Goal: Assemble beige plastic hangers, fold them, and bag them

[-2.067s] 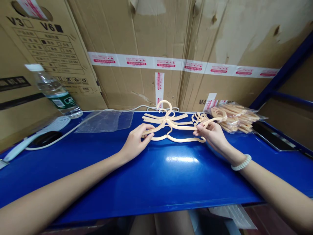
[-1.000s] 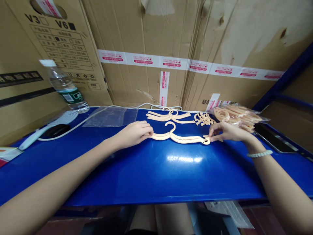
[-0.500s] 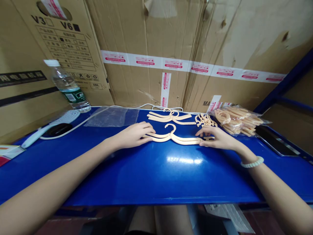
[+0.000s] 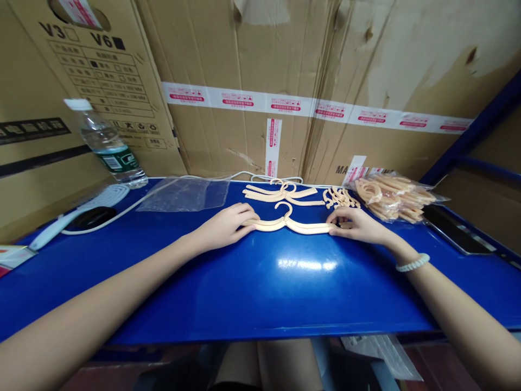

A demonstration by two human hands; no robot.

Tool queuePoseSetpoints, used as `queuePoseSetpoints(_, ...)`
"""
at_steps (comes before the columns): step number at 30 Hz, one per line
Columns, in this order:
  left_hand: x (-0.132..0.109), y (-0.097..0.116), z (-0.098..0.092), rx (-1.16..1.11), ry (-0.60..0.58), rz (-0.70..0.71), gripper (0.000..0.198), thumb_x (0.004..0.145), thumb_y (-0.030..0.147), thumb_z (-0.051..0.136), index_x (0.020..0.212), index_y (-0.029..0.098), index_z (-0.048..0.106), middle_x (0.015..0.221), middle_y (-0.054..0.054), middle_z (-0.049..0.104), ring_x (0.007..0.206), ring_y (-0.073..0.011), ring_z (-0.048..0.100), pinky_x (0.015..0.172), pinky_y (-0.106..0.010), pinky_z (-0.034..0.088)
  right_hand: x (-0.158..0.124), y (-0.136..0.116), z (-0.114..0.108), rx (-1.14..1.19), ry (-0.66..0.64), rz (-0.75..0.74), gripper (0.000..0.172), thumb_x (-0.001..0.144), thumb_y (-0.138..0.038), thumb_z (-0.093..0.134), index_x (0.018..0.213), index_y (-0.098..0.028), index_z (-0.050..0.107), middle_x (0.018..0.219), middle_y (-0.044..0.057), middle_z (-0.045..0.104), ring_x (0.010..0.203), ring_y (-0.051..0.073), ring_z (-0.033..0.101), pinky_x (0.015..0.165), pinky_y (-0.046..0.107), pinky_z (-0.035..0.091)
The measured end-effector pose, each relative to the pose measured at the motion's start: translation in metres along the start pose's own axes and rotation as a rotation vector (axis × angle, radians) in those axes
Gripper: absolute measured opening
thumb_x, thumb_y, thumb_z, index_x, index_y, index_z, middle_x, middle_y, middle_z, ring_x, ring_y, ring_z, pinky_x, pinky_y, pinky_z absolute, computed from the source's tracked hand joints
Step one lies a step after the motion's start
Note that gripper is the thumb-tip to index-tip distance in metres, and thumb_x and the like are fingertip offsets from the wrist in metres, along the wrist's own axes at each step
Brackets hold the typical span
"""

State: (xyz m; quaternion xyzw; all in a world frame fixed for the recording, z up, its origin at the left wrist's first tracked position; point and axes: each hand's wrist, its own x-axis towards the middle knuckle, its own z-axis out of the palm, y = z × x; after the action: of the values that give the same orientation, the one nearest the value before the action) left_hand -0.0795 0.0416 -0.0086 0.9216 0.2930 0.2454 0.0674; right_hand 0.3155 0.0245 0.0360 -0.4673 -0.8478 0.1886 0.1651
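Observation:
A cream-coloured clothes hanger (image 4: 307, 228) lies on the blue table between my hands, its hook pointing toward the back. My left hand (image 4: 228, 224) pinches the end of its left arm between thumb and fingers. At the other end, my right hand (image 4: 358, 225) has its fingers closed around the right tip, which is partly hidden. Just behind it rest more hanger pieces (image 4: 280, 194) with their hooks overlapping. A small heap of curved hook pieces (image 4: 340, 199) sits to their right.
A clear bag of hanger parts (image 4: 394, 195) lies at the back right, beside a dark phone-like device (image 4: 458, 231). To the left are a flat plastic bag (image 4: 183, 195), a hairbrush (image 4: 81, 214), a dark mouse-like object (image 4: 95, 217) and a water bottle (image 4: 112, 149). Cardboard boxes (image 4: 244, 65) stand behind.
The front hanger's two layers, spread apart before, now lie pressed together. My right hand's fingers have closed on the right end; my left hand has stayed at the left end.

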Motion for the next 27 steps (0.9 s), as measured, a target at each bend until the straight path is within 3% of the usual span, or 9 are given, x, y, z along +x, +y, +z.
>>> queuePoseSetpoints(5, 0.002, -0.002, 0.007, 0.02, 0.064, -0.004, 0.024, 0.099, 0.026, 0.048, 0.112, 0.02, 0.068, 0.111, -0.009, 0.071, 0.105, -0.0247, 0.063, 0.098, -0.043, 0.049, 0.003, 0.002, 0.003, -0.032, 0.055, -0.015, 0.035, 0.081, -0.051, 0.073, 0.096, -0.019, 0.077, 0.088, 0.007, 0.073, 0.075, 0.021, 0.061, 0.069, 0.032, 0.047)
queuePoseSetpoints(21, 0.002, 0.0, 0.011, 0.061, 0.146, -0.075, 0.021, 0.088, 0.024, 0.053, 0.102, 0.018, 0.067, 0.104, -0.01, 0.072, 0.098, -0.0265, 0.064, 0.092, -0.044, 0.051, 0.003, 0.004, 0.005, -0.047, 0.086, -0.067, 0.031, 0.081, -0.049, 0.073, 0.097, -0.022, 0.077, 0.094, 0.009, 0.074, 0.086, 0.026, 0.065, 0.081, 0.041, 0.05)
queuePoseSetpoints(24, 0.001, 0.0, 0.011, 0.068, 0.16, -0.089, 0.02, 0.09, 0.026, 0.053, 0.102, 0.019, 0.067, 0.105, -0.009, 0.071, 0.097, -0.0258, 0.064, 0.091, -0.043, 0.051, 0.001, 0.0, -0.002, 0.016, 0.175, -0.074, 0.03, 0.083, -0.049, 0.073, 0.097, -0.023, 0.076, 0.098, 0.008, 0.074, 0.092, 0.028, 0.066, 0.087, 0.044, 0.051)
queuePoseSetpoints(27, 0.001, 0.002, 0.01, 0.065, 0.176, -0.113, 0.022, 0.095, 0.032, 0.052, 0.103, 0.018, 0.067, 0.105, -0.01, 0.072, 0.097, -0.0259, 0.063, 0.089, -0.043, 0.05, -0.002, 0.002, -0.009, 0.049, 0.397, -0.056, 0.024, 0.086, -0.045, 0.07, 0.095, -0.024, 0.074, 0.1, 0.009, 0.072, 0.097, 0.03, 0.064, 0.092, 0.047, 0.05)
